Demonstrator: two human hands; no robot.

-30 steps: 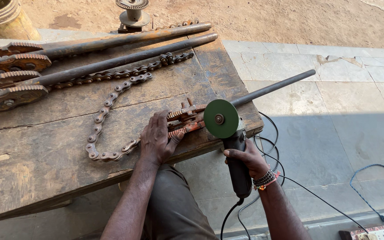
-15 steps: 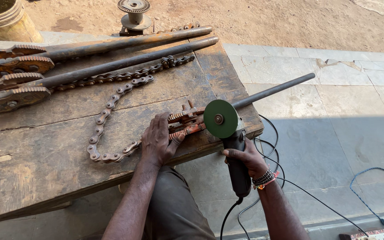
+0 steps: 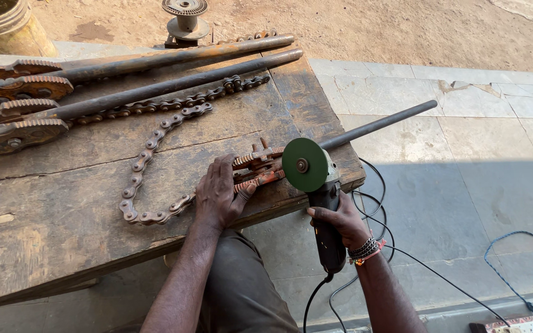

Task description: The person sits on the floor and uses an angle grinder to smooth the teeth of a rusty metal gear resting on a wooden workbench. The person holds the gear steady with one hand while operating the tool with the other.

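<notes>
My left hand [image 3: 220, 192] lies flat on a rusty roller chain [image 3: 155, 139], pinning its orange-rusted end links [image 3: 255, 169] to the worn wooden table [image 3: 63, 203] near the front right edge. My right hand [image 3: 339, 221] grips the black body of an angle grinder [image 3: 323, 206]. Its green disc [image 3: 304, 164] stands on edge right at the end of the chain. A long dark side handle [image 3: 377, 125] sticks out from the grinder head to the upper right.
Two long steel shafts [image 3: 174, 71] with rusty sprockets [image 3: 13, 105] lie across the back of the table. A metal drum [image 3: 7, 28] and a small spool [image 3: 185, 18] stand on the dirt behind. Black cables [image 3: 371, 203] trail over the tiled floor; a blue cord [image 3: 507, 265] lies at right.
</notes>
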